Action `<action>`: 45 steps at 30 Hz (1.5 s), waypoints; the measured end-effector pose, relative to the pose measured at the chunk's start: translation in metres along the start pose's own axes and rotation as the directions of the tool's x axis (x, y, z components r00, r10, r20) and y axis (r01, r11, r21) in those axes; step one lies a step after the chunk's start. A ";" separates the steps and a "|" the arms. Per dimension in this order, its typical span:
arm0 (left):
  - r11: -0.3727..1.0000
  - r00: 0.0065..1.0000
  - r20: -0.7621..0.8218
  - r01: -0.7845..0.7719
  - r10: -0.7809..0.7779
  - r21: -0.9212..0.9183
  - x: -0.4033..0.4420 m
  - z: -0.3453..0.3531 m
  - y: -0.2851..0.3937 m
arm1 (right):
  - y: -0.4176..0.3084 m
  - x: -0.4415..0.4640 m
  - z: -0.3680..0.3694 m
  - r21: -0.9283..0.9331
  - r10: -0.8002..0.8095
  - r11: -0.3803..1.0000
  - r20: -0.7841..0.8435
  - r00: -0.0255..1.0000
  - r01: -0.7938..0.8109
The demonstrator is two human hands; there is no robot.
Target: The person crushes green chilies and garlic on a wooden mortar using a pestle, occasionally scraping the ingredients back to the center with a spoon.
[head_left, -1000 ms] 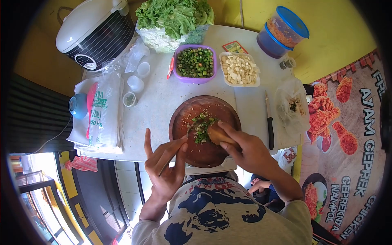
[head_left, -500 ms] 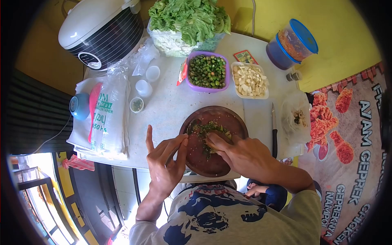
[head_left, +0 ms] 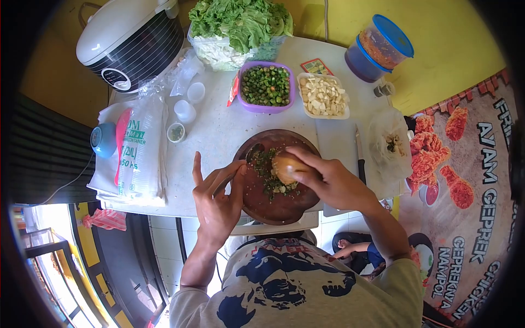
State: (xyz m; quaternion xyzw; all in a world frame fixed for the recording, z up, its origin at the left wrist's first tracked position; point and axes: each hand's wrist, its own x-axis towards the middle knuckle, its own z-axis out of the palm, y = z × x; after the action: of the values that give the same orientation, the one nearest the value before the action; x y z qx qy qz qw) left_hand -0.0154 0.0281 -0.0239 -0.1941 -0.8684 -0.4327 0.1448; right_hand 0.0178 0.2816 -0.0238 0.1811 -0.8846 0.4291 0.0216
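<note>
A round brown mortar [head_left: 251,191] stands at the table's near edge, with crushed green and pale bits [head_left: 267,169] spread on its bottom. My right hand [head_left: 333,180] grips a wooden pestle [head_left: 286,167], whose rounded end is over the bits; whether it touches them is hard to tell. At the mortar's left rim my left hand [head_left: 219,199] pinches a metal spoon [head_left: 254,152] between thumb and fingers, little finger raised. The spoon's bowl rests inside the mortar.
Behind the mortar are a purple tub of green chillies [head_left: 267,109] and a tray of pale pieces [head_left: 325,115]. A knife [head_left: 361,164] and a plastic bag [head_left: 391,145] lie right, stacked plastic packs [head_left: 139,188] left. Another person's arm [head_left: 350,250] shows below the table.
The pestle has tilted, and its rounded end now shows. Between the earlier frames my right hand pressed it down. The green bits look finer and more spread. The camera view has shifted slightly.
</note>
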 end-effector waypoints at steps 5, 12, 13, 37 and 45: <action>0.998 0.997 0.076 0.032 -0.027 -0.062 -0.007 0.007 0.009 | -0.022 -0.024 -0.031 0.473 0.615 0.618 0.208 0.761 -0.628; 0.990 0.998 -0.048 0.036 -0.043 -0.137 -0.024 -0.008 0.022 | -0.025 -0.044 -0.023 0.638 0.657 0.417 0.281 0.700 -0.647; 0.992 0.993 -0.084 0.071 -0.080 -0.100 -0.026 -0.009 0.018 | -0.030 -0.050 -0.024 0.693 0.672 0.358 0.274 0.688 -0.626; 0.998 0.998 0.000 0.062 -0.062 0.010 -0.027 -0.014 0.009 | -0.073 -0.024 0.027 -0.525 0.111 0.850 0.244 0.963 0.035; 0.990 0.993 0.015 0.118 -0.117 -0.078 -0.021 -0.013 0.002 | -0.067 -0.043 -0.023 -0.436 0.145 0.900 0.333 0.932 0.016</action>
State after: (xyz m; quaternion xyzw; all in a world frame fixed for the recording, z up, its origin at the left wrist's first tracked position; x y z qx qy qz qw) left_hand 0.0051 0.0138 -0.0238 -0.1503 -0.8614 -0.4733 0.1067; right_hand 0.0773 0.2747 0.0328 0.2170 -0.9521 0.1827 -0.1143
